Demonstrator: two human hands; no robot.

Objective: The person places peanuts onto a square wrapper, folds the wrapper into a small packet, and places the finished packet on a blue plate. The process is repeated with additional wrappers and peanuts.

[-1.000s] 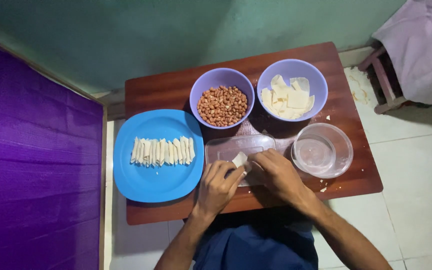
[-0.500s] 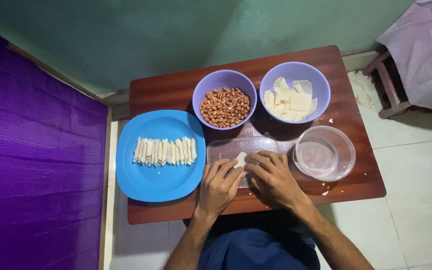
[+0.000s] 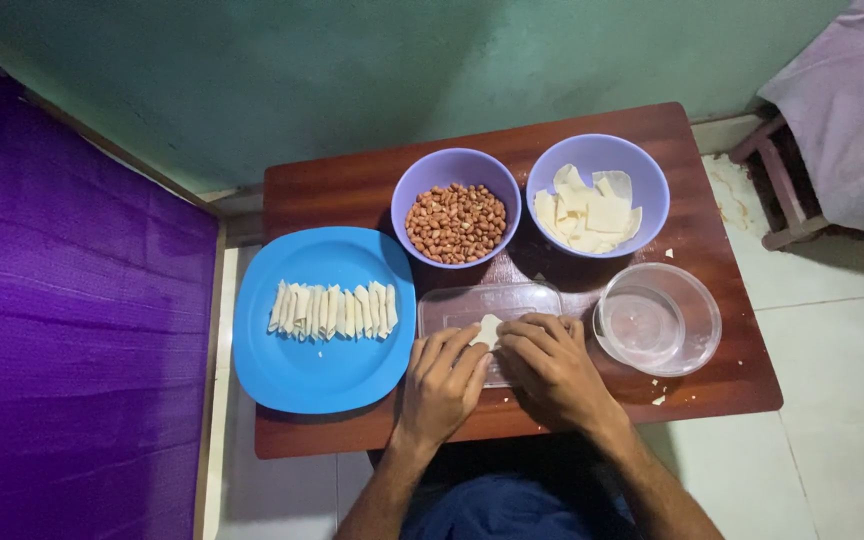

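My left hand (image 3: pixel 442 385) and my right hand (image 3: pixel 555 367) meet over a clear flat tray (image 3: pixel 467 303) at the table's front. Together their fingertips pinch a small white wrapper piece (image 3: pixel 489 329). To the left lies a blue plate (image 3: pixel 297 375) bearing a row of several rolled white wrappers (image 3: pixel 334 310). Behind the tray stand two purple bowls: one (image 3: pixel 424 180) holds peanuts (image 3: pixel 455 222), the other (image 3: pixel 642 170) holds flat white wrapper squares (image 3: pixel 590 211).
A clear glass bowl (image 3: pixel 697 335) with liquid sits right of my hands. The brown wooden table (image 3: pixel 352 185) stands against a green wall. A purple cloth (image 3: pixel 62 330) hangs at left; a stool with pale cloth (image 3: pixel 842 120) stands at right.
Both hands stay on the white piece over the tray, fingers working it slightly. The view has shifted a little; nothing else moved.
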